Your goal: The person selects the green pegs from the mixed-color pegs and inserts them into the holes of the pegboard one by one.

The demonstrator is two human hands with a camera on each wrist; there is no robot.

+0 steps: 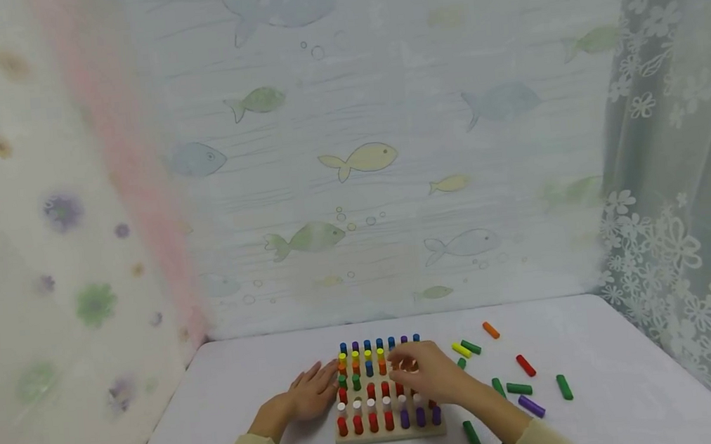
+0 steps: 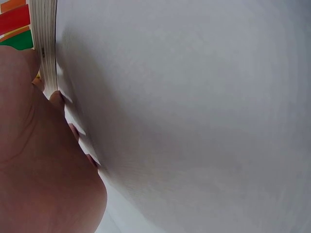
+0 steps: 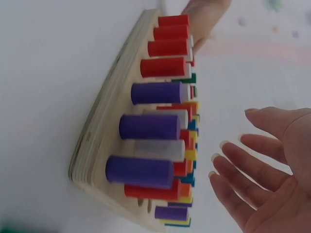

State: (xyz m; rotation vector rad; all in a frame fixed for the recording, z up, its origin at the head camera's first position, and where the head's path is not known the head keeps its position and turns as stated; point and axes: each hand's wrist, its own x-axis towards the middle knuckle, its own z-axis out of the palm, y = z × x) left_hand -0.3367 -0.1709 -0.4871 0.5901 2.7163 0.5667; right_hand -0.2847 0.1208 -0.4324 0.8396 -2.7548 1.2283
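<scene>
A wooden pegboard (image 1: 392, 439) stands on the table, filled with rows of coloured pegs. Red pegs and purple pegs (image 3: 148, 127) line its near edge, with a white row behind them. My left hand (image 1: 316, 393) lies flat on the table against the board's left side; in the left wrist view its fingers run along the layered wooden edge (image 2: 44, 34). Over the right half of the board hovers my right hand (image 1: 431, 376), hiding some pegs. Its fingers are relaxed and spread apart in the right wrist view, with nothing between them. Bare holes (image 3: 141, 203) show near the board's corner there.
Loose pegs lie scattered right of the board: several green ones, such as a green peg (image 1: 472, 435), plus an orange peg (image 1: 490, 330), a yellow peg (image 1: 461, 350), a red peg (image 1: 525, 366) and a purple peg (image 1: 532, 406). A fish-patterned curtain (image 1: 383, 248) hangs behind the table.
</scene>
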